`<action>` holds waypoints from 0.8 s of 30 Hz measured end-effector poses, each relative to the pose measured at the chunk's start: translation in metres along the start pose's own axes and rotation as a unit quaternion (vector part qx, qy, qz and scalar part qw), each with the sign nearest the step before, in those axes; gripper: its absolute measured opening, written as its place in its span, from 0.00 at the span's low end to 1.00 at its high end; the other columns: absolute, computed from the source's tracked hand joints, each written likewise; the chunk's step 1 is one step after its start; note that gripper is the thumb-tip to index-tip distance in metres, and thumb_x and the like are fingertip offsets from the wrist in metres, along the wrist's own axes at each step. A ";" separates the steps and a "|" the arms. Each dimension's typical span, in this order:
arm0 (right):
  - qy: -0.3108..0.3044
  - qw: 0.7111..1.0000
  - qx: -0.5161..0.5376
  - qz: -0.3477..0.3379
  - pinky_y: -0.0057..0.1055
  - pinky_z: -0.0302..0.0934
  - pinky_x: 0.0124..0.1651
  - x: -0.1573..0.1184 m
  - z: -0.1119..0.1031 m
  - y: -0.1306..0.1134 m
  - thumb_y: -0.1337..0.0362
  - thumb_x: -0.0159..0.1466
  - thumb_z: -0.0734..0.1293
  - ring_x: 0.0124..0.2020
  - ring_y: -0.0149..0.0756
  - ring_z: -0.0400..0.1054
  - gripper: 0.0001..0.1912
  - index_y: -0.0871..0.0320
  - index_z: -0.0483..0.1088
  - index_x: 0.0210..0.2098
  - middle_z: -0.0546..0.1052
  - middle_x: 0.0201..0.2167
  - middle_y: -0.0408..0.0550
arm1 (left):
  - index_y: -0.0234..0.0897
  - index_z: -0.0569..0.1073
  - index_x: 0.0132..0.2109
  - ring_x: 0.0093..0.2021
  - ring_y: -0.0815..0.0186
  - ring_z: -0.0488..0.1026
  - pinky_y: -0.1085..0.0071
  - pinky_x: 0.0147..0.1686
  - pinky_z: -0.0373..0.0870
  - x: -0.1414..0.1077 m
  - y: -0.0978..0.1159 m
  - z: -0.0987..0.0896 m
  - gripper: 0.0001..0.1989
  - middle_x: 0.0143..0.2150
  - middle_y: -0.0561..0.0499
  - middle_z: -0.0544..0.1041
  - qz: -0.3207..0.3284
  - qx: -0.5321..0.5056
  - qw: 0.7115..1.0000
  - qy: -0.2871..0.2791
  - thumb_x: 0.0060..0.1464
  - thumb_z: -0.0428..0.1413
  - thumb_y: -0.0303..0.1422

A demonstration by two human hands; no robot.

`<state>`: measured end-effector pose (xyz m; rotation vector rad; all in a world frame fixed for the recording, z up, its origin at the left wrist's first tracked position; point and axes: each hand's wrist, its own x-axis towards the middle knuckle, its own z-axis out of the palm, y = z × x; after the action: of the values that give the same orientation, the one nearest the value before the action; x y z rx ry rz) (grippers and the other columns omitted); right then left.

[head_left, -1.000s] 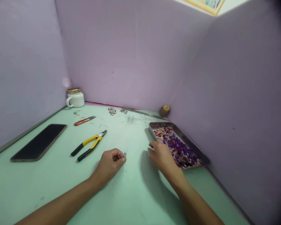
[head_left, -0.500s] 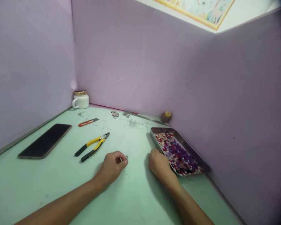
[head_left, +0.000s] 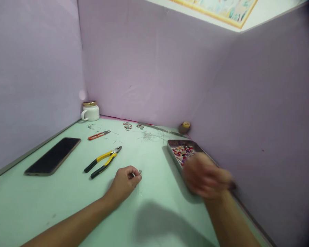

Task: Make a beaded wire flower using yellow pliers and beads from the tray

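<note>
right hand (head_left: 207, 176) swung up over metal tray (head_left: 182, 142), grip blurred, unclear; left hand (head_left: 125, 181) pinched tiny beadwork (head_left: 140, 172); low swing risked spilling beads (head_left: 180, 152).

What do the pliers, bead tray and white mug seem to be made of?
The pliers: shiny grey head, likely metal; yellow-and-black grips, smooth, plastic or rubber, can't tell which. The tray: grey, faintly reflective wall, so probably metal. The mug: smooth, glossy white, suggesting ceramic, possibly glass.
</note>
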<state>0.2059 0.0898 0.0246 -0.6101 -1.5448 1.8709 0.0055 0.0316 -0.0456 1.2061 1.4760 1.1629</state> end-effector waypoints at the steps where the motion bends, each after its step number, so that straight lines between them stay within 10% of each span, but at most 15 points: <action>1: 0.001 1.000 -0.012 0.014 0.26 0.62 0.26 0.007 0.010 0.008 0.62 0.58 0.64 0.24 0.27 0.65 0.08 0.61 0.68 0.33 0.71 0.26 0.44 | 0.36 0.65 0.24 0.16 0.74 0.55 0.77 0.17 0.51 0.000 0.000 0.000 0.05 0.14 0.60 0.60 -0.001 -0.002 1.000 -0.001 0.43 0.53 0.32; 10: 0.163 0.971 -0.141 0.103 0.22 0.53 0.15 0.031 0.044 0.067 0.64 0.50 0.65 0.12 0.23 0.56 0.06 0.62 0.66 0.23 0.64 0.13 0.37 | 0.36 0.64 0.26 0.16 0.74 0.56 0.77 0.18 0.55 0.004 -0.002 0.000 0.05 0.15 0.61 0.61 -0.006 0.002 1.000 -0.020 0.45 0.52 0.33; 24: 0.147 0.978 -0.136 0.060 0.23 0.51 0.17 0.028 0.040 0.082 0.65 0.50 0.63 0.13 0.24 0.56 0.05 0.61 0.65 0.22 0.63 0.13 0.38 | 0.35 0.69 0.23 0.20 0.72 0.58 0.76 0.21 0.55 0.002 0.004 -0.001 0.04 0.16 0.58 0.63 0.033 0.074 0.997 -0.017 0.42 0.53 0.30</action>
<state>0.1443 0.0734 -0.0468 -1.0752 -1.6025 1.5751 0.0053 0.0343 -0.0419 1.3784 1.5290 1.0861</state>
